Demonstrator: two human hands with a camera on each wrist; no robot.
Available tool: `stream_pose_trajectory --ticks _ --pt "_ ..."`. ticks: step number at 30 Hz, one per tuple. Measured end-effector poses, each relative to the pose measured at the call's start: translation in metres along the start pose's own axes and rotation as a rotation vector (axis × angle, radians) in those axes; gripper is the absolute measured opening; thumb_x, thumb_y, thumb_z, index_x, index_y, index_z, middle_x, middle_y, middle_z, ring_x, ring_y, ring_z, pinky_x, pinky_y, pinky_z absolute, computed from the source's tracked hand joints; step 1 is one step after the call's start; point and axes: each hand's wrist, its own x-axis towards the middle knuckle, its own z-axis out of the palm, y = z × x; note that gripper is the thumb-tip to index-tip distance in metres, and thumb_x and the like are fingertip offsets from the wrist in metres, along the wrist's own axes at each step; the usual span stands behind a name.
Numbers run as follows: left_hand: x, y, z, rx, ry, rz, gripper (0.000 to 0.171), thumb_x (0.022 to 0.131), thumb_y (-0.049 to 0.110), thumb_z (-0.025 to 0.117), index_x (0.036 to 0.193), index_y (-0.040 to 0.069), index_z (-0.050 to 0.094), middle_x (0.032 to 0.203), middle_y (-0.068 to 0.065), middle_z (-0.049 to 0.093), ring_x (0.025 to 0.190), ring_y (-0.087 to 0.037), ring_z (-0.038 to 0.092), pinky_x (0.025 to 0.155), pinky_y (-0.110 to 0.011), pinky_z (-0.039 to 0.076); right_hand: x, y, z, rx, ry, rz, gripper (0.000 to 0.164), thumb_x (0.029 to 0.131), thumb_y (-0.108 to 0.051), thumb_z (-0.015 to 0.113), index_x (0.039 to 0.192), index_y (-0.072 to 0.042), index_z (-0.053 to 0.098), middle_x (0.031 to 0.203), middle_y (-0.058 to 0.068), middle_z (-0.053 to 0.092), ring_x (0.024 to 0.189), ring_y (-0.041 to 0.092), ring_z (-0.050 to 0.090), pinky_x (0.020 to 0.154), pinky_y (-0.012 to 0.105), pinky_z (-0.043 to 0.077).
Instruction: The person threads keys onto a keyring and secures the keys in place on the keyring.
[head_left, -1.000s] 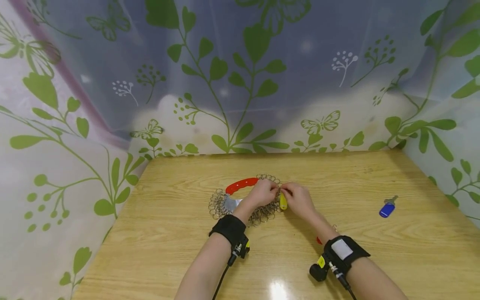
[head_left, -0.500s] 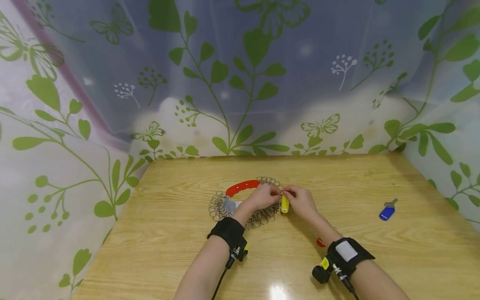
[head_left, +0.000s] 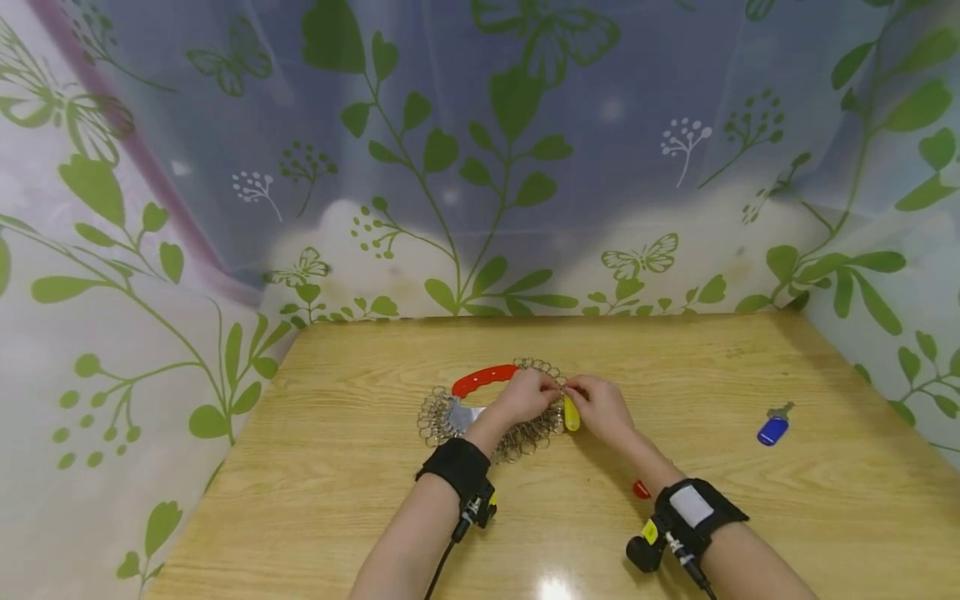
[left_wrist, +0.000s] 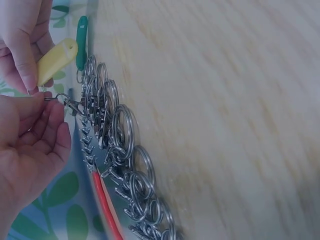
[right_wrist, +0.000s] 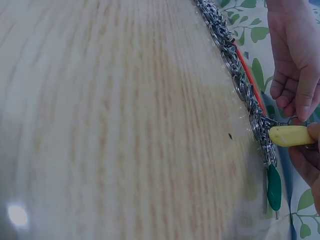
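Left of centre on the table lies a large key-ring holder with a red handle (head_left: 480, 381), a metal plate (head_left: 457, 415) and many steel split rings (left_wrist: 125, 130) on clips. My left hand (head_left: 525, 396) pinches one split ring (left_wrist: 61, 96) at the holder's right end between thumb and finger. Facing it, my right hand (head_left: 603, 408) pinches the top end of a yellow key tag (head_left: 572, 413), its fingertips right at that ring. The tag's key is hidden. A green key tag (left_wrist: 82, 42) hangs by the rings just beyond, hidden in the head view.
On the table's right side lies a blue key tag (head_left: 772, 431) with a key (head_left: 782, 410). A red key tag (head_left: 641, 489) shows partly under my right forearm. Leaf-printed curtains (head_left: 480, 167) rise around the table. Each wrist wears a strapped, cabled camera.
Both hands stay together at the ring with small finger movements. The yellow key tag has tilted slightly and shifted a little to the right. The whole head view has drifted slightly downward.
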Motion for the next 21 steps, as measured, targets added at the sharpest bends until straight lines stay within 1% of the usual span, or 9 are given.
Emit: stream_pose_trajectory --ticks 3,6,13,15,18,21 --pt "0.0005 0.0001 -0.0012 0.007 0.005 -0.011 0.020 0.095 0.015 0.054 0.096 0.004 0.071 0.073 -0.002 0.060 0.053 -0.010 0.041 0.055 -0.022 0.036 0.0000 -0.0010 0.0020 -0.035 0.007 -0.049 0.009 0.088 -0.002 0.062 0.092 0.002 0.069 0.087 0.013 0.067 0.075 0.024 0.062 0.064 0.037 0.049" --pt "-0.0008 0.0007 -0.0020 0.010 0.011 -0.018 0.020 0.095 0.015 0.054 0.100 0.007 0.072 0.083 -0.003 0.065 0.056 -0.009 0.046 0.057 -0.022 0.038 -0.0001 -0.0032 0.0027 -0.048 0.014 -0.068 0.008 0.087 -0.002 0.063 0.091 0.001 0.069 0.086 0.013 0.067 0.075 0.024 0.063 0.064 0.037 0.049" --pt "-0.0039 0.0001 -0.0015 -0.024 -0.038 -0.011 0.017 0.093 0.015 0.058 0.101 0.007 0.071 0.092 -0.004 0.066 0.073 -0.009 0.057 0.064 -0.022 0.045 0.0020 0.0023 0.0009 0.019 0.009 0.022 0.011 0.088 -0.002 0.061 0.094 0.003 0.069 0.090 0.016 0.067 0.081 0.028 0.063 0.069 0.040 0.050" --pt "-0.0030 -0.0007 -0.0009 -0.015 -0.031 0.002 0.017 0.093 0.014 0.059 0.100 0.007 0.071 0.092 -0.004 0.067 0.071 -0.010 0.057 0.063 -0.022 0.044 0.0026 0.0036 0.0001 0.026 0.009 0.041 0.012 0.088 -0.003 0.061 0.094 0.004 0.069 0.090 0.016 0.067 0.081 0.028 0.063 0.068 0.040 0.049" --pt "-0.0011 -0.0016 -0.0005 0.010 -0.003 0.022 0.017 0.092 0.013 0.058 0.099 0.007 0.072 0.089 -0.005 0.067 0.066 -0.009 0.055 0.060 -0.021 0.042 0.0031 0.0048 -0.0002 0.035 0.014 0.049 0.012 0.088 -0.002 0.061 0.094 0.004 0.069 0.089 0.016 0.067 0.079 0.027 0.063 0.067 0.040 0.049" --pt "-0.0004 -0.0017 -0.0006 0.029 0.017 0.024 0.017 0.093 0.013 0.058 0.098 0.006 0.072 0.087 -0.005 0.067 0.061 -0.007 0.051 0.058 -0.020 0.040 0.0033 0.0054 0.0002 0.022 0.020 0.030 0.011 0.087 -0.001 0.062 0.093 0.004 0.069 0.089 0.016 0.067 0.079 0.028 0.063 0.067 0.040 0.049"
